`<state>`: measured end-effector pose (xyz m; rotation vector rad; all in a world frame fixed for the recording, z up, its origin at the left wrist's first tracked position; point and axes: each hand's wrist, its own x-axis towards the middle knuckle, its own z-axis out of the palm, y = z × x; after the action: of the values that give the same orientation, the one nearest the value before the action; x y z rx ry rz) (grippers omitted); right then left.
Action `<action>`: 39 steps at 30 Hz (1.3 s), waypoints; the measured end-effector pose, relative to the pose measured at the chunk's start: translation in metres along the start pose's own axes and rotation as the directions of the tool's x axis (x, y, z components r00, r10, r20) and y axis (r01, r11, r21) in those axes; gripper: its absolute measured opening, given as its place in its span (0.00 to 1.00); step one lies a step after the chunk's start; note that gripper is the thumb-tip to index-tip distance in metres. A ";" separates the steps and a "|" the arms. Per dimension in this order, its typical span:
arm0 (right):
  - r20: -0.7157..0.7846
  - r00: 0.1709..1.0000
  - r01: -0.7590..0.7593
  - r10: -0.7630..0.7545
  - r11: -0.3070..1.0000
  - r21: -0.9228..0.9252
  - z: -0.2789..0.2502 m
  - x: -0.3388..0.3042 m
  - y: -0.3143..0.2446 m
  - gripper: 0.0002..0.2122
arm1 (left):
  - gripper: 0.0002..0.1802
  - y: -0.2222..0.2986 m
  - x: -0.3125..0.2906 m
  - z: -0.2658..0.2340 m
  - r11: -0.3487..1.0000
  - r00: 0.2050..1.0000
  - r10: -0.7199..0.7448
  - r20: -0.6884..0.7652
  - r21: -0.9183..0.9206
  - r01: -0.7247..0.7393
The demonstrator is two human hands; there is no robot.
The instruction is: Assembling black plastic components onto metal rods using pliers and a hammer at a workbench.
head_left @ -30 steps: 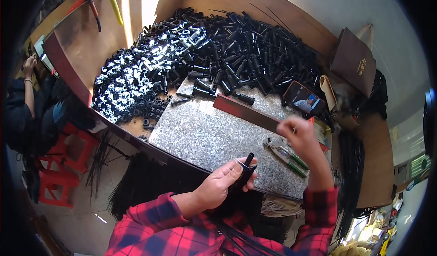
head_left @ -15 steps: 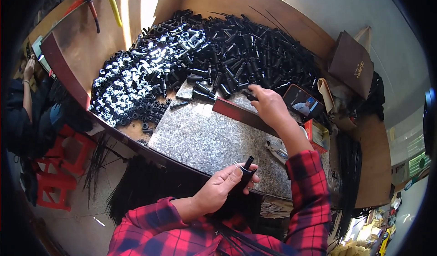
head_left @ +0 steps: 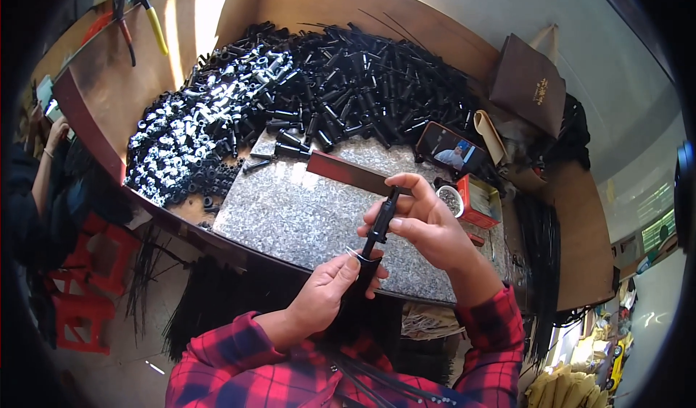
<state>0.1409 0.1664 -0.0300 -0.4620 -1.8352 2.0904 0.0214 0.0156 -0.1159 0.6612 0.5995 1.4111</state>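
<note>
In front of my body my left hand (head_left: pixel 328 286) is closed around a wide black tube (head_left: pixel 367 267). Pale thin strands show by its thumb at the tube's rim. My right hand (head_left: pixel 433 228) pinches a stepped black tubular fitting (head_left: pixel 384 222) between thumb and fingers, tilted just above the left hand. A thin black rod (head_left: pixel 370 246) runs from the fitting's lower end down to the wide tube's mouth. Whether the fitting is threaded over this rod, I cannot tell. Both hands are over the near edge of a speckled stone slab (head_left: pixel 268 216).
A big heap of black tubular parts (head_left: pixel 377 89) covers the far side, with small rings (head_left: pixel 210 172) at left. On the slab lie a red-brown bar (head_left: pixel 348 173), a white cup (head_left: pixel 451 201) and a red box (head_left: pixel 480 204). A phone (head_left: pixel 451 149) leans behind. Another person's hand (head_left: pixel 56 134) shows far left.
My right hand has come back from the heap's near edge toward my left hand, now with the black fitting in it. The left hand keeps its hold on the wide tube.
</note>
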 end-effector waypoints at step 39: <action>0.053 0.998 0.065 -0.044 0.863 -0.501 0.015 -0.007 -0.004 0.21 | 0.24 -0.004 0.004 0.006 0.989 0.994 0.077 -0.083 0.131 -0.066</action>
<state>0.1408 0.1503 -0.0236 -0.4822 -2.3895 1.5712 0.0290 0.0194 -0.1152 0.7318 0.7468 1.4833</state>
